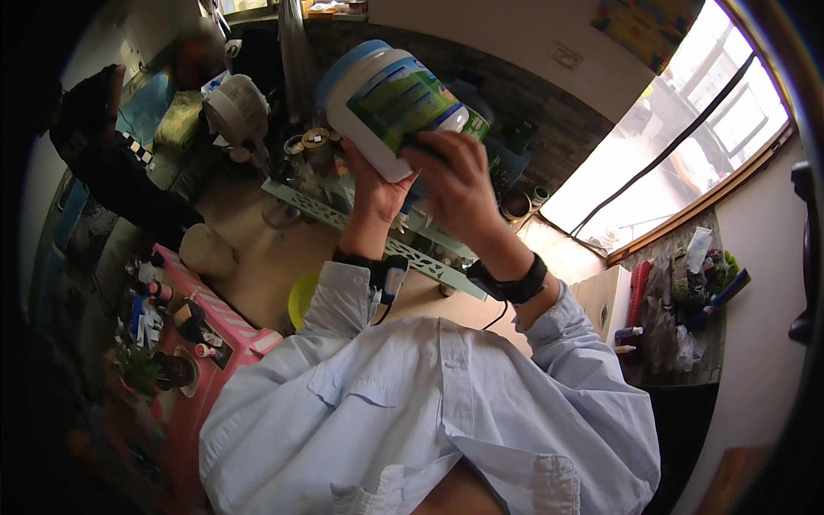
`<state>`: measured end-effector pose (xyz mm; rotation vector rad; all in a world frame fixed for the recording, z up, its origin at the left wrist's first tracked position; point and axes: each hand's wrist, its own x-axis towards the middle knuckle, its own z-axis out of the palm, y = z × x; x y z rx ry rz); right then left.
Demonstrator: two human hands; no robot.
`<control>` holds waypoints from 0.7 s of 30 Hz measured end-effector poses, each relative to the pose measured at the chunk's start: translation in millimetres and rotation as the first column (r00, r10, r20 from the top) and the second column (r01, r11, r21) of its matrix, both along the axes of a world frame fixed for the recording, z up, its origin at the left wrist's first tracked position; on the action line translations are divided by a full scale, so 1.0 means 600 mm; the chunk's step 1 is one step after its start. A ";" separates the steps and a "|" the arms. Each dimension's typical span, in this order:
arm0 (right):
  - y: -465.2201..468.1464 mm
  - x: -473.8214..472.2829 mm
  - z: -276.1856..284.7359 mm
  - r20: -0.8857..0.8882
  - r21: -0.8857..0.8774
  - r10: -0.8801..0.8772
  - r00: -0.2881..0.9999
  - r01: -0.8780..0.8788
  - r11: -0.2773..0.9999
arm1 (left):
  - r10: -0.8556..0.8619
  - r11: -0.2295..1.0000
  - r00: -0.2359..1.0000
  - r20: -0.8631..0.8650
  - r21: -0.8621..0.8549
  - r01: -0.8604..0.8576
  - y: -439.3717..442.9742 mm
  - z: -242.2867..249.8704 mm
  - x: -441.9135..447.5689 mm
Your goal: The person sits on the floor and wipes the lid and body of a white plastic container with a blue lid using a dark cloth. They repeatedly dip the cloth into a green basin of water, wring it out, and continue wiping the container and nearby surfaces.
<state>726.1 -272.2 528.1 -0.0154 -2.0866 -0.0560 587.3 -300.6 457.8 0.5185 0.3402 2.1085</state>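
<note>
A large white plastic tub (360, 129) with a blue lid and a green and blue label is held up before me, tilted. My left hand (375, 193) grips it from below, with the palm against its lower side. My right hand (454, 174) is slightly blurred at the label side, its fingers bent around a small dark thing that I cannot make out. Whether those fingers press on the tub is unclear. Behind and below both hands stands a pale green shelf table (425, 257) with a cut-out edge, bearing rolls of tape (317, 143) and jars.
A person in dark clothes (109, 161) is at the left, near a white fan (238, 106). A pink table (193, 412) with bottles and a plant stands at lower left. A yellow-green basin (301, 299) and a white bin (205, 250) are on the floor. At right are a bright window and a cabinet (602, 296).
</note>
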 end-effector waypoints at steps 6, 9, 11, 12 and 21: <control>0.026 -0.011 -0.010 -0.293 -0.300 -0.215 0.932 0.124 0.946 | -0.130 0.985 0.989 0.072 -0.107 0.137 -0.015 -0.001 0.018; 0.057 -0.009 -0.025 -0.474 -0.646 -0.069 0.878 -0.293 0.705 | -0.171 0.981 0.985 0.021 -0.089 0.173 -0.019 -0.016 0.022; 0.062 -0.003 -0.047 -0.513 -0.756 -0.055 0.857 -0.420 0.502 | -0.220 0.972 0.973 0.067 -0.069 0.224 -0.020 -0.035 0.018; 0.065 -0.002 -0.057 -0.560 -0.777 -0.052 0.827 -0.502 0.380 | -0.273 0.962 0.961 0.043 0.033 0.271 -0.017 -0.046 0.015; 0.060 0.056 -0.095 -0.572 -0.811 -0.116 0.812 -0.581 -0.067 | -0.582 0.808 0.771 0.257 0.286 0.515 -0.005 -0.079 -0.024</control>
